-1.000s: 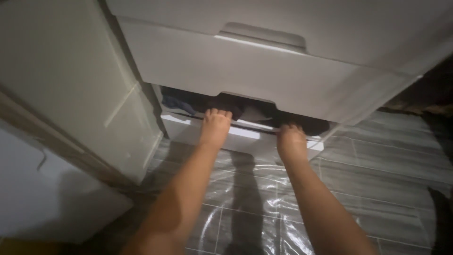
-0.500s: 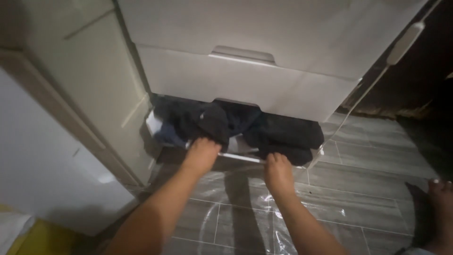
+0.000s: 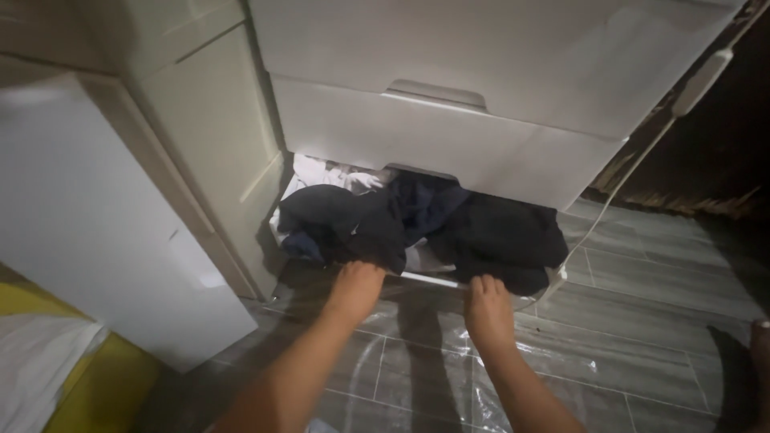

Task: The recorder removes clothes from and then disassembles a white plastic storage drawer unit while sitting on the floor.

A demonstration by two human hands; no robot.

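Observation:
A white plastic chest of drawers [image 3: 449, 152] stands on the floor, its bottom drawer [image 3: 429, 280] pulled out. Dark clothes [image 3: 481, 232] fill that drawer, with a bit of white cloth [image 3: 337, 175] at the back left. My left hand [image 3: 357, 286] grips the drawer's front rim on the left, its fingers hooked over the edge under a dark garment. My right hand [image 3: 488, 305] holds the same rim further right, fingers curled over it.
A white cabinet [image 3: 104, 200] stands to the left of the drawers. A white cord with a switch [image 3: 698, 80] hangs at the right. Grey tiles under clear plastic sheet [image 3: 513, 369] cover the floor. A yellow and white thing [image 3: 48, 377] lies at the lower left.
The bottom drawer has slid out towards me with both hands on its rim. More of the dark clothes and the white cloth now show.

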